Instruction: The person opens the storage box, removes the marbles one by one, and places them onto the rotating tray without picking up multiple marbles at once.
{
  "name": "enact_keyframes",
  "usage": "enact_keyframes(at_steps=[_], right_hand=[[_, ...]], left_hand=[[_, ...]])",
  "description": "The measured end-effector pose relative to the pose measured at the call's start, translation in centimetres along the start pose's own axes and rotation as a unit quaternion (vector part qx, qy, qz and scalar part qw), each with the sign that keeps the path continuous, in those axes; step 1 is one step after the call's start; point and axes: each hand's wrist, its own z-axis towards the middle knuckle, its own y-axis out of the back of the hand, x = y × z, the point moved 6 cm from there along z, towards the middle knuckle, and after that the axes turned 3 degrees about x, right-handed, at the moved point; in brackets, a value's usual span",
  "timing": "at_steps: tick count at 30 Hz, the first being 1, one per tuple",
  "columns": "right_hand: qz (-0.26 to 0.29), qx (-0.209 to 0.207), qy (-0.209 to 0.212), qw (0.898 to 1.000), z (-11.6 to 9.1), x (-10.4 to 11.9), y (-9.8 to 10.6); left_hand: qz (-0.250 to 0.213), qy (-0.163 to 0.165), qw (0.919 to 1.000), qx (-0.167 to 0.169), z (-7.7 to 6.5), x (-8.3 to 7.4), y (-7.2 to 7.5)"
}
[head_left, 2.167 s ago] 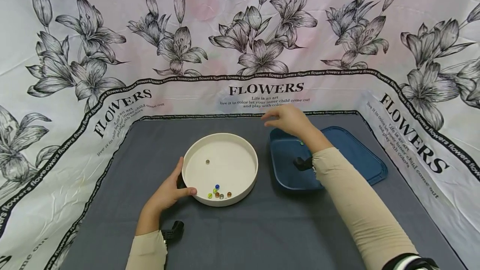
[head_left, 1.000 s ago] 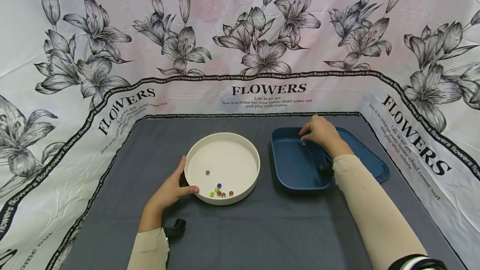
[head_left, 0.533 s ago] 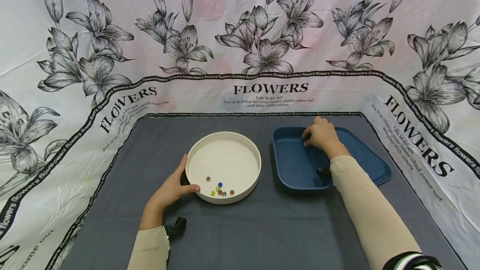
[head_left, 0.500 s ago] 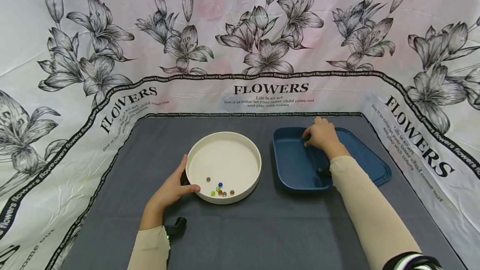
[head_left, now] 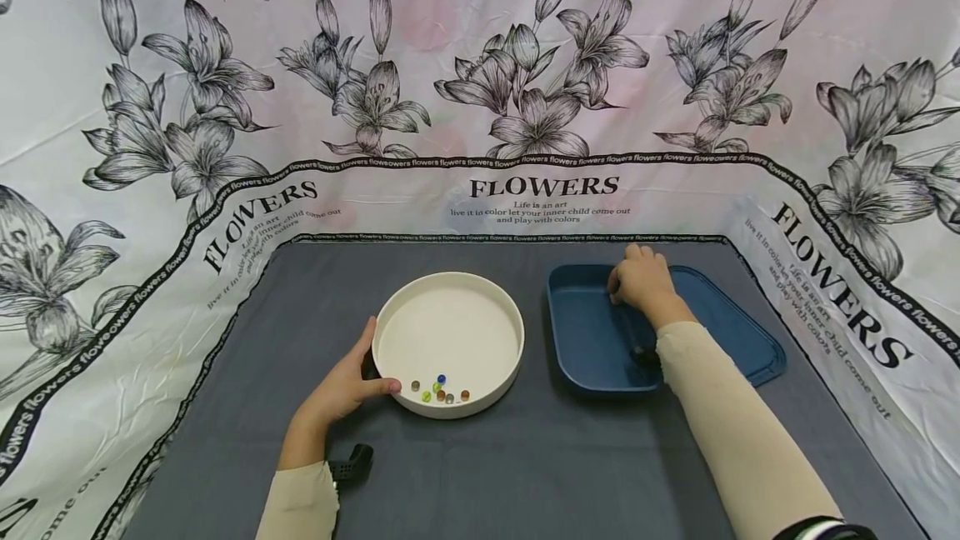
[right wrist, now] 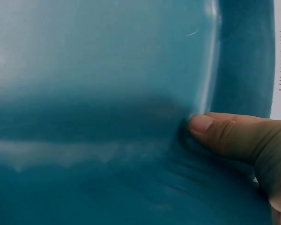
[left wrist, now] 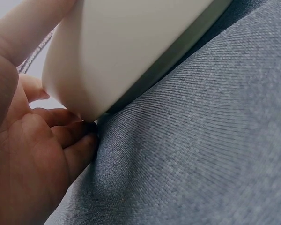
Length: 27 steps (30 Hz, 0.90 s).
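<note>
My left hand (head_left: 341, 390) holds the left side of a round cream tray (head_left: 453, 323), thumb over the rim. In the left wrist view, its fingers (left wrist: 68, 129) sit against the outer wall and lower edge. Several small marbles, one of them a blue marble (head_left: 441, 378), lie near the tray's front edge. My right hand (head_left: 643, 283) reaches into the far right corner of a blue rectangular container (head_left: 592, 348). In the right wrist view its thumb (right wrist: 220, 133) is brought against a finger low in the corner, pinching around the green marble's spot; the marble itself is hidden.
A flat blue lid-like piece (head_left: 731, 327) lies at the container's right, partly behind the right forearm. Everything rests on a grey cloth (head_left: 480, 482). Behind it hangs a white cloth (head_left: 540, 202) with flower prints.
My right hand came back from above the container's far edge, moved right and down into its corner, and closed over the green marble. A brown marble rolled towards the cream tray's front.
</note>
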Motion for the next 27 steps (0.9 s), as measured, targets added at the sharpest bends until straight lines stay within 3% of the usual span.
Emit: enact_keyframes(at_steps=[6, 11, 14, 20, 27], right_hand=[[0.020, -0.037, 0.002, 0.999, -1.0, 0.1, 1.4], [0.073, -0.073, 0.013, 0.995, -1.4, 0.7, 2.8], [0.107, -0.093, 0.013, 0.990, -1.7, 1.1, 3.7], [0.171, -0.096, 0.017, 0.980, -2.8, 2.9, 5.1], [0.235, -0.139, -0.020, 0.962, -4.1, 4.2, 5.6]], left_hand=[[-0.001, -0.004, 1.0000, 0.002, 0.0, 0.0, -0.4], [0.007, -0.005, 1.0000, -0.002, -0.1, 0.3, -0.4], [0.012, -0.005, 0.9999, -0.004, 0.0, 0.1, -0.3], [0.018, 0.000, 0.9998, -0.004, -0.2, 0.0, -0.2], [0.009, -0.009, 0.9999, 0.000, -0.3, -0.3, -0.6]])
